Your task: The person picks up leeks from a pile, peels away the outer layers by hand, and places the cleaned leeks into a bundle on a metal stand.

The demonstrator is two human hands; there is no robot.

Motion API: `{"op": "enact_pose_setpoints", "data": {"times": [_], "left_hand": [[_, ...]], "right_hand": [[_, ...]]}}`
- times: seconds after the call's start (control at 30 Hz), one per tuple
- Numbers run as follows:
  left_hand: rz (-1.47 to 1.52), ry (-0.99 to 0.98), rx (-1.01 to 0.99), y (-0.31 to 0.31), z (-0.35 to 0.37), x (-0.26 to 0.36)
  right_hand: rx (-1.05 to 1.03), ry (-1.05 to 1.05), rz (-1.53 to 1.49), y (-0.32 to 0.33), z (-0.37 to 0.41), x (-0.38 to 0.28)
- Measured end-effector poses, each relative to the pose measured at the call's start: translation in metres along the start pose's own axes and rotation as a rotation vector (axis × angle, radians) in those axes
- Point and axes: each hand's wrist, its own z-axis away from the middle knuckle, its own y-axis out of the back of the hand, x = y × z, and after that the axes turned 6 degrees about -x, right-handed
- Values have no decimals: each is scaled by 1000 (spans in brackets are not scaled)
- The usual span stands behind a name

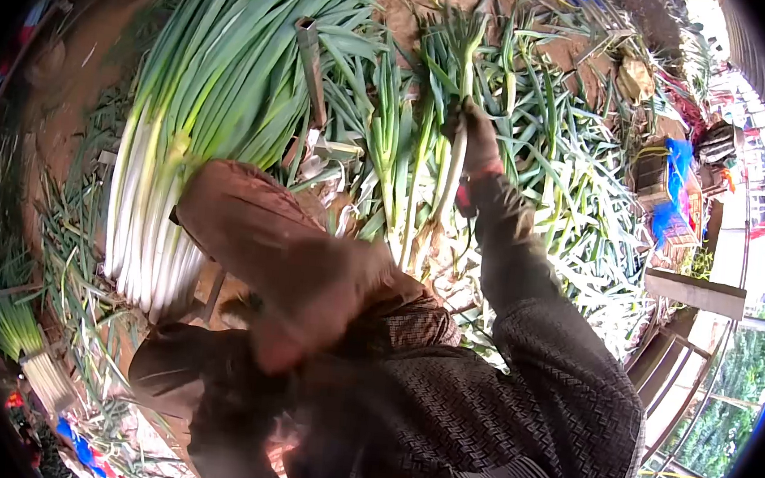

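Note:
My right hand, dark with dirt or a glove, is closed round the stalk of a long leek. This leek stands nearly upright in view, leaves at the top and root end low. My left hand is a blur low in front of my body; its fingers and anything in them cannot be made out. Loose leeks lie just left of the held one. A big bundle of leeks, white ends towards me, lies at the left beside my bent knee.
Cut leaves cover the ground at the right. A metal bar stands beside the bundle. At the right are a crate with blue plastic and a board. A smaller tied bundle lies at the lower left.

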Motion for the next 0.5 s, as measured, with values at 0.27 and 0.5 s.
{"op": "enact_pose_setpoints", "data": {"times": [0.27, 0.5], "left_hand": [[-361, 44, 424, -11, -93, -62], [126, 89, 423, -36, -166, -69]], "right_hand": [[84, 19, -96, -103, 73, 32], [66, -52, 136, -140, 100, 43]]}}
